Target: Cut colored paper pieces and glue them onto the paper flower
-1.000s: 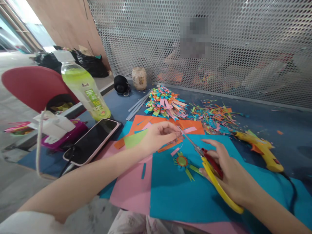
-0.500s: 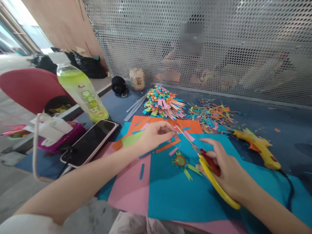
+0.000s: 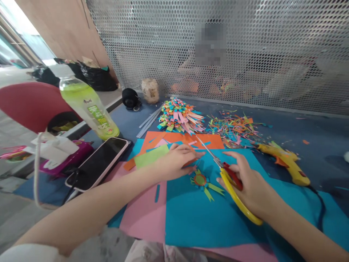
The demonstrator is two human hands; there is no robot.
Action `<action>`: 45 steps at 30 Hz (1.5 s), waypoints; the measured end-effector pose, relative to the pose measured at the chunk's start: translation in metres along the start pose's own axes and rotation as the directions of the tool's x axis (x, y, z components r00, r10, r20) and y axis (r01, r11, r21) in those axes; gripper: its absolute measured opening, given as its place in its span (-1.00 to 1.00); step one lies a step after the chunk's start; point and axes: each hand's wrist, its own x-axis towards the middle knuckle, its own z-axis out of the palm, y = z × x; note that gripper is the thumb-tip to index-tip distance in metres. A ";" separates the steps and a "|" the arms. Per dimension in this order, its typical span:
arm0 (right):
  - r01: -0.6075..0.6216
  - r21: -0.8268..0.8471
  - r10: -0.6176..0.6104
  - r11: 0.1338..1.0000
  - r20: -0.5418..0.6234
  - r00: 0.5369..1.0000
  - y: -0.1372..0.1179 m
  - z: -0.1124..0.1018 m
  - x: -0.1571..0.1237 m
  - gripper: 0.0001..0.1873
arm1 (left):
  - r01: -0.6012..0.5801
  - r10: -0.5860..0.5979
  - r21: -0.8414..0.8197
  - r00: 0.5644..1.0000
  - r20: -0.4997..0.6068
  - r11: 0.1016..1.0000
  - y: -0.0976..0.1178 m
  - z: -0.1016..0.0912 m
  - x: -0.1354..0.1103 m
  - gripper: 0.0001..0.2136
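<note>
My right hand [image 3: 251, 187] is wrapped round the handles of a pair of scissors [image 3: 236, 196] with yellow and red grips. The blades point away to the upper left and look nearly closed. Low over the paper scraps, my left hand [image 3: 180, 160] reaches rightward, index finger stretched and thumb apart below it. An orange strip lies partly hidden beneath its fingers. Just below them, a small paper rosette [image 3: 200, 180] with an orange centre and green forked tails rests on a blue sheet [image 3: 207, 218]. A green paper piece [image 3: 151, 156] lies beside my left wrist.
Behind the orange sheet [image 3: 215, 140] stands a pile of layered paper rosettes [image 3: 181, 116]. Paper shreds [image 3: 234, 127] and a yellow glue gun [image 3: 285, 162] lie to the right. A phone [image 3: 99, 163], a drink bottle [image 3: 88, 105] and glue sticks [image 3: 149, 122] are leftward. A perforated metal screen [image 3: 163, 43] borders the back.
My left hand has moved slightly right and down, its fingers stretching out over the scraps toward the rosette. The scissors remain in my right hand. The view has shifted a little.
</note>
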 end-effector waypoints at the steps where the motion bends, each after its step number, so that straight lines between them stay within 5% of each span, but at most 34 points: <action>1: 0.004 0.001 -0.004 1.000 -0.005 1.000 0.000 0.000 0.000 -0.35 | 0.017 -0.017 -0.018 1.000 -0.004 1.000 -0.001 0.002 0.001 -0.65; 9: 0.024 0.010 -0.023 1.000 -0.040 0.999 0.003 0.002 -0.001 -0.34 | 0.078 -0.087 -0.205 0.995 -0.038 0.976 -0.007 0.021 0.006 -0.85; 14: 0.017 0.099 -0.011 0.995 -0.059 0.998 0.004 0.006 0.001 -0.35 | 0.101 -0.161 -0.360 0.977 -0.139 0.927 -0.001 0.016 0.006 -0.94; 19: 0.048 0.350 0.012 0.935 -0.167 0.986 -0.001 0.009 0.003 -0.37 | 0.085 -0.332 -0.764 0.927 -0.175 0.639 0.009 0.010 0.007 -0.88; 22: 0.109 0.494 -0.007 0.862 -0.203 0.979 -0.006 0.012 0.000 -0.38 | 0.049 -0.367 -0.873 0.917 -0.153 0.485 0.015 0.016 0.007 -0.84; 27: 0.138 0.649 -0.020 0.748 -0.185 0.983 -0.010 0.023 -0.005 -0.34 | 0.046 -0.348 -0.934 0.933 -0.086 0.355 0.027 0.027 0.005 -0.83; 33: 0.173 0.804 -0.048 0.569 -0.178 0.983 -0.007 0.034 0.000 -0.29 | 0.056 -0.331 -0.914 0.939 -0.088 0.402 0.038 0.028 0.005 -0.80; 45: 0.188 0.808 -0.084 0.558 -0.171 0.982 -0.005 0.035 0.001 -0.25 | 0.048 -0.384 -0.988 0.923 -0.011 0.145 0.049 0.032 0.008 -0.76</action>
